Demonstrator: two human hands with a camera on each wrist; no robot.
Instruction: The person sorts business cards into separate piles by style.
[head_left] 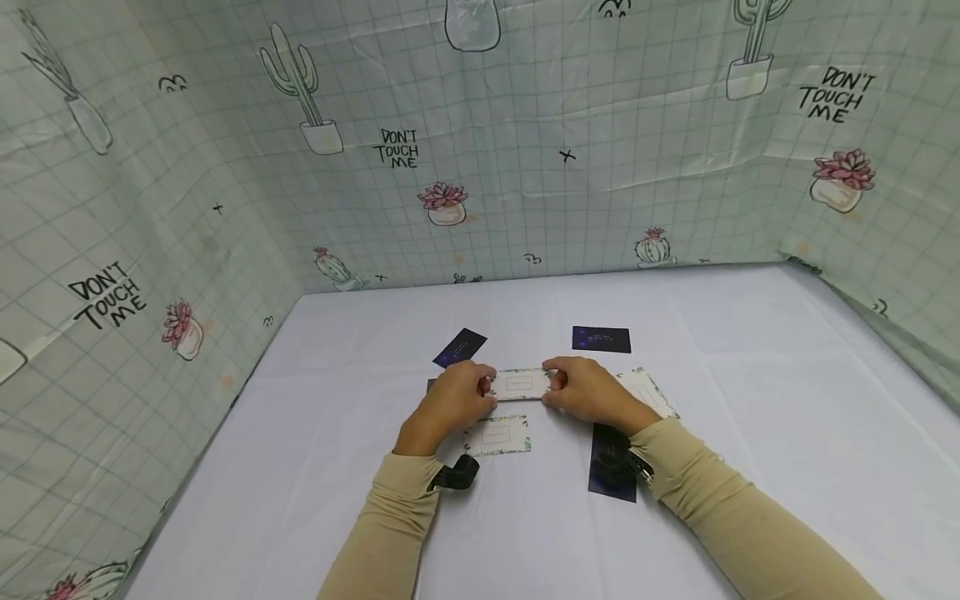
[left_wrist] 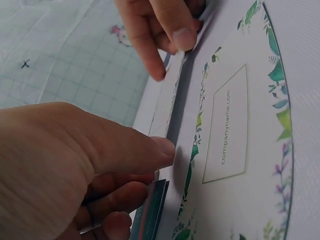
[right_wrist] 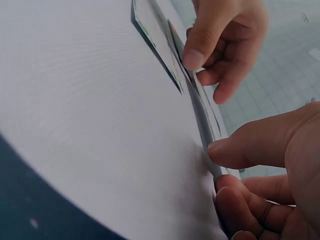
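Observation:
A white business card [head_left: 520,384] with a leafy border lies between the two hands; in the left wrist view the held card [left_wrist: 167,100] appears edge-on, just above or at the cloth. My left hand [head_left: 456,398] pinches its left end between thumb and fingers. At its right end, my right hand [head_left: 588,390] pinches it likewise. Nearer me lies a second white card [head_left: 497,435], printed "companyname.com" in the left wrist view. Another white card [head_left: 649,392] is partly covered by the right hand. Beside the left fingers is a dark card [left_wrist: 150,212], mostly hidden.
Dark blue cards lie on the white cloth [head_left: 300,467]: one tilted card [head_left: 460,347] behind the left hand, one [head_left: 602,339] at the back right, and one [head_left: 612,479] under the right wrist. A patterned curtain [head_left: 525,167] stands behind and at both sides.

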